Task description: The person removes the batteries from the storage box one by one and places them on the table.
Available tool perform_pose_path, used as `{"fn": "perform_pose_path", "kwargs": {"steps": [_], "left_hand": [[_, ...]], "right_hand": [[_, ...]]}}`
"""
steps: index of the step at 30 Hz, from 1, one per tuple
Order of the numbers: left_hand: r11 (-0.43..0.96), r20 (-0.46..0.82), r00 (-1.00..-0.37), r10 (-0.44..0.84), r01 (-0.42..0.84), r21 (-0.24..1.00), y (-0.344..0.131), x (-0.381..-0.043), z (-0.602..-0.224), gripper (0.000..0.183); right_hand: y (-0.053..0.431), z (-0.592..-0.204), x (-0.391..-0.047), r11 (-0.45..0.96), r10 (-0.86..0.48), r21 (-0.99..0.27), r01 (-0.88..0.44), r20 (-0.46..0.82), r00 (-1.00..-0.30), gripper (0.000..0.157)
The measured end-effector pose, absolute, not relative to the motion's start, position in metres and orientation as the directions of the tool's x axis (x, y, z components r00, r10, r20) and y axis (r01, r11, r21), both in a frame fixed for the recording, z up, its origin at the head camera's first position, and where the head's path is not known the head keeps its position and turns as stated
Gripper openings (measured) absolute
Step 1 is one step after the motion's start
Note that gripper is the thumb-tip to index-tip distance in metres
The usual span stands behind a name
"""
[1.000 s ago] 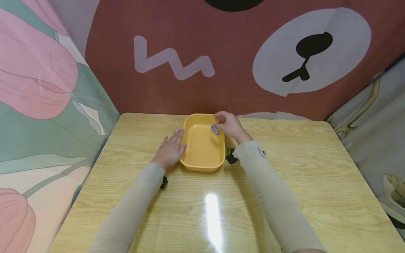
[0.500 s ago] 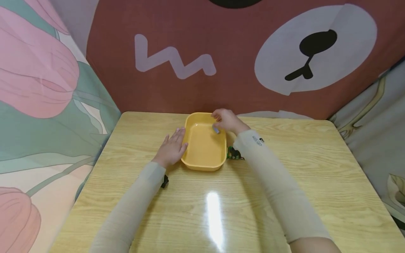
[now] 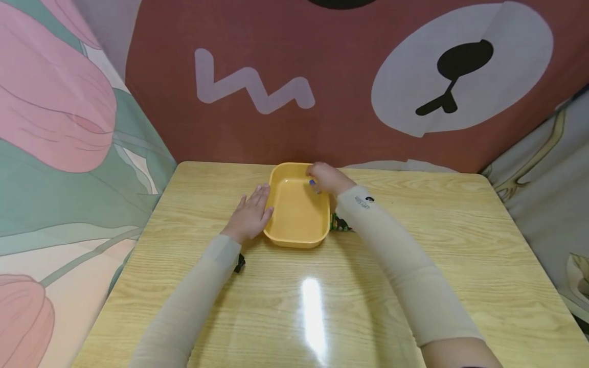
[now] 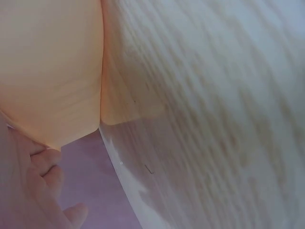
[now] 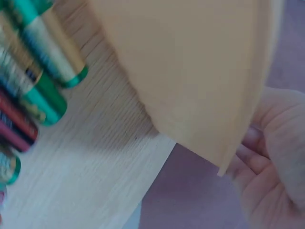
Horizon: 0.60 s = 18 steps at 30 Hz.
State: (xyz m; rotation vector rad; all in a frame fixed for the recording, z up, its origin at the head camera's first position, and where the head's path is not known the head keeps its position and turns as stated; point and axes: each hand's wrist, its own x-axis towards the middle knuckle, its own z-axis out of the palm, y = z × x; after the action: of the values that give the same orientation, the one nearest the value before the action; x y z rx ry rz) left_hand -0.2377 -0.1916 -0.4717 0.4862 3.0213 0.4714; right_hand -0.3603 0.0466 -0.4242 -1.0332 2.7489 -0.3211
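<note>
A yellow tray (image 3: 299, 214) stands near the table's back edge. My left hand (image 3: 248, 217) lies flat along its left side, fingers straight; the left wrist view has those fingertips beside the tray's outer wall (image 4: 52, 71). Over the far right corner, my right hand (image 3: 330, 179) pinches a small blue-ended cylinder (image 3: 313, 182), apparently a battery, within the rim. From the right wrist, the tray wall (image 5: 190, 71) hides the cylinder and part of the right hand (image 5: 281, 157). Several batteries (image 5: 55, 47) with green or red casings lie in a row outside the tray's right wall.
The wooden table (image 3: 451, 245) extends to both sides and toward me. A brown cloth with a bear print (image 3: 340, 122) hangs right behind the back edge. In the head view, the right sleeve (image 3: 395, 255) partly covers the row of batteries (image 3: 339, 223).
My right hand has lowered slightly and turned at the tray's far right corner, and the blue cylinder has turned with it. The left hand stays against the tray. The head view has shifted a little.
</note>
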Motion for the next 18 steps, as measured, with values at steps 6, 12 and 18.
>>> {"fn": "perform_pose_path", "kwargs": {"steps": [6,12,18], "left_hand": [[0.902,0.005,-0.949,0.315,0.302,0.308,-0.193,-0.238,-0.472,0.062],[0.901,0.018,-0.946,0.324,0.314,0.300,-0.192,-0.239,-0.473,0.062],[0.900,0.019,-0.947,0.321,0.311,0.306,-0.190,-0.238,-0.471,0.061]], "right_hand": [[0.039,-0.424,-0.356,0.761,-0.649,-0.142,-0.633,-0.170,-0.742,0.023],[0.034,-0.428,-0.353,0.773,-0.623,-0.001,-0.635,-0.196,-0.757,0.019],[0.032,-0.436,-0.355,0.793,-0.584,0.034,-0.608,-0.243,-0.775,0.017]]}}
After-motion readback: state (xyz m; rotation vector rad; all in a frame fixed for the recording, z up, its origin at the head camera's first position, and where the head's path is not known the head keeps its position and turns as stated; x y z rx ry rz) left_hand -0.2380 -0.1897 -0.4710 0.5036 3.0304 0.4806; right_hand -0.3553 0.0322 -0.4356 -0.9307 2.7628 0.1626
